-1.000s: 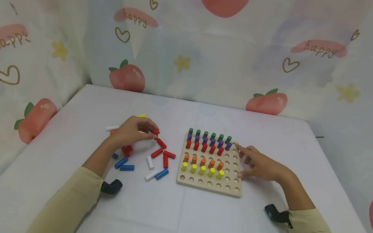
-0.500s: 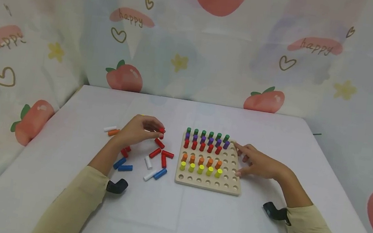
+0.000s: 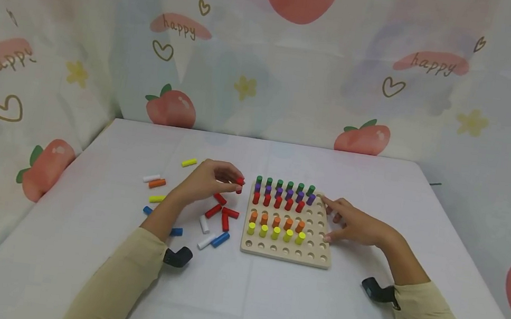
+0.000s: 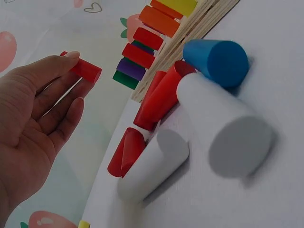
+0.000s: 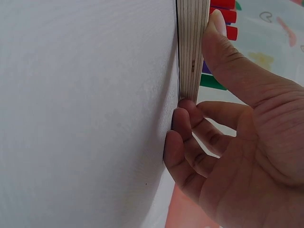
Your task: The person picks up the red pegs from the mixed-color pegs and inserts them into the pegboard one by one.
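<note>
Between thumb and fingers my left hand point(image 3: 207, 181) pinches a red peg point(image 4: 88, 71), held upright in the head view just left of the pegboard's far left corner. The wooden pegboard point(image 3: 272, 256) lies flat, with rows of green, purple, red, orange and yellow pegs standing in it. The red row point(image 3: 278, 202) is one peg shorter than the purple row behind it. My right hand point(image 3: 359, 226) holds the board's right side, its thumb point(image 5: 228, 59) over the edge and its fingers against the side and far corner.
Loose red pegs point(image 3: 213, 211), white pegs point(image 3: 204, 224) and blue pegs point(image 3: 220, 240) lie left of the board. Farther left are an orange peg point(image 3: 157, 183), a white peg point(image 3: 151, 178) and yellow pegs point(image 3: 189, 162). A printed cloth backdrop point(image 3: 289, 78) rises behind the table.
My left hand has carried the red peg rightward toward the board, uncovering yellow and blue pegs on the left. My right hand stays at the board's right side.
</note>
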`<state>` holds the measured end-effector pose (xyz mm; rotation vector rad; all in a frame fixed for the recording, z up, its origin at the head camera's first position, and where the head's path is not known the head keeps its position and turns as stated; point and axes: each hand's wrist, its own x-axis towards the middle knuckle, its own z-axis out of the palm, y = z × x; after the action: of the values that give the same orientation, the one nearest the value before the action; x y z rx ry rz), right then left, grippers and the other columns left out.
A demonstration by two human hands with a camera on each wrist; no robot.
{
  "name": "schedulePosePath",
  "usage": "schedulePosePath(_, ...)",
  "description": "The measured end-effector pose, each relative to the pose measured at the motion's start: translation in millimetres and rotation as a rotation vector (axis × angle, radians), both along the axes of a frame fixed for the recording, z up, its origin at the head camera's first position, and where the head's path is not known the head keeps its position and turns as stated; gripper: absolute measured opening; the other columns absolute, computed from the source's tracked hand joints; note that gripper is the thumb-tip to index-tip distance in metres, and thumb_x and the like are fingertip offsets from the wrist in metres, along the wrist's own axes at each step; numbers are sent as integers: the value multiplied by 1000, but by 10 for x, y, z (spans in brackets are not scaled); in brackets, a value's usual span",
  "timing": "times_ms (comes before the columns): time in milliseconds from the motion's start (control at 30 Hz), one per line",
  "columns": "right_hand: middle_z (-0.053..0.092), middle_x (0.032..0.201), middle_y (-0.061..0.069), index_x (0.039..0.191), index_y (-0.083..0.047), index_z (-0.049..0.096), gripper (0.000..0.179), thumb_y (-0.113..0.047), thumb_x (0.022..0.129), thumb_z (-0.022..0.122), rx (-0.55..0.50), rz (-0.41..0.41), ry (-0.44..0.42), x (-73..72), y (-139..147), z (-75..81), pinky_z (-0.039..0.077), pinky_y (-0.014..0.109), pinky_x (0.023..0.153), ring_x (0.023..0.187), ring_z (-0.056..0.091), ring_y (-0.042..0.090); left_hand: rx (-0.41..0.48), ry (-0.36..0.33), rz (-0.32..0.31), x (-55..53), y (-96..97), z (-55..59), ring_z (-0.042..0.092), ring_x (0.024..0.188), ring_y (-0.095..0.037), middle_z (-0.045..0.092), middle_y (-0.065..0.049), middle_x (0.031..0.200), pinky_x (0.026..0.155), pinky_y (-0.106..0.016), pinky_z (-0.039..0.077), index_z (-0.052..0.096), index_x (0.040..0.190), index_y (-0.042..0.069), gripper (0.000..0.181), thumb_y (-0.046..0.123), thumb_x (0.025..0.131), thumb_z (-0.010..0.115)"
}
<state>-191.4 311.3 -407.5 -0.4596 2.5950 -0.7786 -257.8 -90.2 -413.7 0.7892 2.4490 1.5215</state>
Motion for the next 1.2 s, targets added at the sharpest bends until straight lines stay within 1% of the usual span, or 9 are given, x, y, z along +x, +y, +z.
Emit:
schedulePosePath(100,46,128,13,163,-3,23,106,-36,85,86,-2,-1,-1,-2,2,-5,51,38,86,107,47,27,7,0,-12,-1,74,13,68,101,-19,74,2,107,88,-33,58,75,116,12,23,14,93,80)
schedulePosePath(233,46,127,13,163,-3,23,106,-36,85,86,-6,-3,-4,-13,8,-17,51,38,85,107,47,27,9,24,-39,-10,175,19,69,99,-17,74,3,106,91,-33,56,75,115,14,22,15,93,80)
schedulePosePath(367,45,127,12,163,-4,23,106,-36,85,86,-9,-4,-7,-19,10,-29,51,38,85,106,46,27,14,42,-51,-3,253,27,68,98,-16,74,4,104,91,-33,56,75,114,13,22,17,93,81)
schedulePosePath(633,46,128,12,163,-4,23,106,-37,85,86,2,2,3,-10,15,-23,51,38,86,107,47,27,28,44,-59,3,358,15,68,98,-15,74,5,103,91,-31,56,76,113,14,21,16,93,81)
schedulePosePath(767,46,127,12,163,-3,23,105,-35,85,86,-5,0,-2,-8,10,-22,51,37,85,107,47,28,25,46,-63,26,409,15,68,98,-15,74,6,103,90,-30,56,76,113,14,21,17,94,80)
schedulePosePath(933,46,126,12,163,-4,23,105,-35,85,86,1,-4,-3,-14,14,-25,52,37,85,106,47,27,24,58,-79,43,468,32,68,97,-15,74,5,104,90,-29,56,75,114,13,21,16,94,80)
schedulePosePath(1200,46,126,12,163,-3,23,105,-35,85,86,-7,1,-8,-14,17,-21,51,37,85,107,47,27,24,55,-111,44,545,52,69,97,-14,74,5,104,89,-29,56,75,116,11,22,15,94,79)
